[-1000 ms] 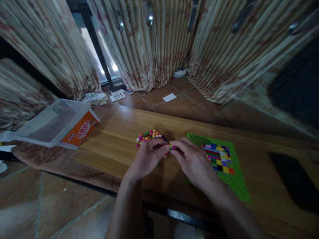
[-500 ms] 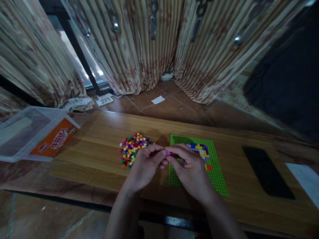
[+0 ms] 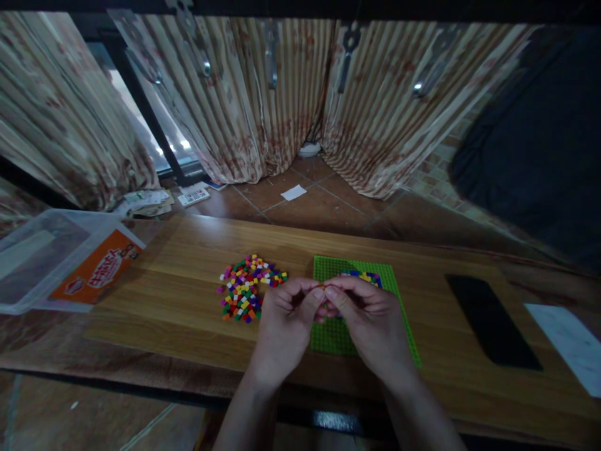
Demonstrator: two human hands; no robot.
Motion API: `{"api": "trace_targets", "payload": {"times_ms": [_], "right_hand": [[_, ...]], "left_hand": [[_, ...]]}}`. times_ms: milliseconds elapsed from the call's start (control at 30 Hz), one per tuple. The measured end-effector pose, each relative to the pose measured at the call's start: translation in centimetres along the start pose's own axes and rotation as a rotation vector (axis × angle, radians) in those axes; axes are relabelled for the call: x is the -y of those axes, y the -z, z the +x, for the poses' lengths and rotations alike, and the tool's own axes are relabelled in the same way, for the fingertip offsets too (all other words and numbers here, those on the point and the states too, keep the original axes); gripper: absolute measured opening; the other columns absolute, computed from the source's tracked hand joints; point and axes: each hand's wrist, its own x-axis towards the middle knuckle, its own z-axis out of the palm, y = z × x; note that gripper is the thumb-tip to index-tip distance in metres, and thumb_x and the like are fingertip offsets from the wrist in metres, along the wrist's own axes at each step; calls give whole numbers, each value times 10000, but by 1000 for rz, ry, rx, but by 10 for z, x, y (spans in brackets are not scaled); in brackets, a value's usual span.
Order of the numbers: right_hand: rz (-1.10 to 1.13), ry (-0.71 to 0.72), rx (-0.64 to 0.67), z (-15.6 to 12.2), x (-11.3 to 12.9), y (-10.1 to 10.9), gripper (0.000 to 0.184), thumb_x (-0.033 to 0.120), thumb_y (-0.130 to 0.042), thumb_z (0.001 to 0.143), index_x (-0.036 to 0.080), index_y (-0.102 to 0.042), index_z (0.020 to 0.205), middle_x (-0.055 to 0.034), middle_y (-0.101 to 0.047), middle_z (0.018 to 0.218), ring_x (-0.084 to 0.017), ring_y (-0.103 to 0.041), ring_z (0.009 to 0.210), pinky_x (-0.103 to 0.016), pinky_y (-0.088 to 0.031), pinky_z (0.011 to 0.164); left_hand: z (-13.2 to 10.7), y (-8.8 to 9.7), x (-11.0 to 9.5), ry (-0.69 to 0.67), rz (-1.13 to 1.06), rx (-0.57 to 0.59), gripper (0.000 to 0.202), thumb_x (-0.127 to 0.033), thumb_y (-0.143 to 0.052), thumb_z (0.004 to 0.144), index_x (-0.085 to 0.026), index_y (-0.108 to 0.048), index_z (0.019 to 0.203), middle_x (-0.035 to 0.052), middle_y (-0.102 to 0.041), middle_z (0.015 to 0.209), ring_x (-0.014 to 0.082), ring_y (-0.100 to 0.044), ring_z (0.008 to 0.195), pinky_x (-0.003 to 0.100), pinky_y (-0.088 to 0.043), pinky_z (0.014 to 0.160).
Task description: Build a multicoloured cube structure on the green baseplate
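Note:
My left hand [image 3: 291, 319] and my right hand [image 3: 369, 316] meet fingertip to fingertip over the left side of a green studded baseplate [image 3: 404, 326]. Thumbs and forefingers of both pinch a tiny building brick [image 3: 323, 287]. Only an orange-looking sliver of it shows; the fingers cover the rest. Behind my right hand, a patch of coloured bricks [image 3: 370, 276] is fixed on the plate, partly hidden. To the left of my left hand, a pile of loose small bricks [image 3: 244, 288] in many colours lies on the wooden table [image 3: 164, 288].
A clear plastic box [image 3: 70, 219] with an orange label stands at the table's left end. On the right lie a black flat object [image 3: 493, 322] and a white sheet [image 3: 566, 341]. Curtains [image 3: 263, 119] hang beyond the table, and papers [image 3: 148, 202] lie on the floor.
A magenta piece seen between the fingertips has given way to an orange-looking sliver. My right hand's fingers have drawn closer to my left, and the view has shifted slightly.

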Motion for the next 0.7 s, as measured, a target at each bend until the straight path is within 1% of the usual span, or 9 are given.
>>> {"api": "trace_targets", "payload": {"times_ms": [100,200,267,333,400,467,533,633,700], "right_hand": [[88,-36,17,0,-2,2,138,342,-767,761,207,-755,788,0,-703,645,-121,-639,536,-250,-575,526],[222,-87,30,1,-3,2,146,348,-795,733,223,-762,799,6,-706,643,-114,-638,534,-246,-579,529],[287,-119,5,2,-1,3,158,352,-815,708,232,-763,796,10,-709,655,-105,-637,541,-233,-578,531],[304,-133,-42,5,2,9,175,354,-835,680,233,-760,782,6,-715,674,-106,-647,563,-226,-577,534],[283,-120,-104,9,6,23,193,351,-849,658,229,-758,777,-3,-721,700,-114,-659,594,-229,-579,549],[238,-84,-185,15,6,43,210,346,-860,636,225,-755,772,-7,-721,712,-114,-655,601,-234,-577,563],[174,-31,-282,22,2,66,225,342,-873,603,216,-747,741,-2,-707,689,-109,-634,587,-235,-569,560],[55,-25,-408,30,-10,97,242,342,-879,580,203,-743,723,-9,-704,692,-119,-635,612,-247,-574,577],[10,-50,-438,34,-18,108,269,361,-883,560,191,-742,713,-14,-695,676,-122,-628,606,-250,-572,564]], "left_hand": [[-2,0,-3,44,-36,17,201,-330,-720,779,-130,-706,762,11,-665,623,93,-573,539,209,-498,549],[-1,5,-1,72,-63,27,226,-357,-729,765,-136,-704,799,14,-665,643,101,-580,550,224,-508,560],[1,12,3,84,5,-1,213,-355,-708,774,-147,-697,818,10,-658,651,114,-588,570,238,-511,578],[5,20,8,52,202,-60,177,-337,-658,804,-162,-687,805,6,-647,651,130,-596,598,247,-500,602],[8,27,13,-17,519,-124,168,-304,-593,840,-175,-683,782,16,-651,667,148,-605,637,252,-469,628],[12,32,15,-27,869,-170,196,-254,-532,867,-175,-684,772,45,-672,703,172,-616,678,267,-431,651],[14,34,17,19,1144,-183,236,-214,-479,887,-169,-686,782,80,-697,748,197,-635,719,284,-402,668],[17,34,19,79,1353,-186,272,-217,-433,912,-171,-691,837,114,-728,828,224,-665,778,295,-386,680],[19,34,21,98,1419,-194,273,-240,-431,917,-179,-691,858,119,-737,860,236,-676,804,298,-385,678]]}}
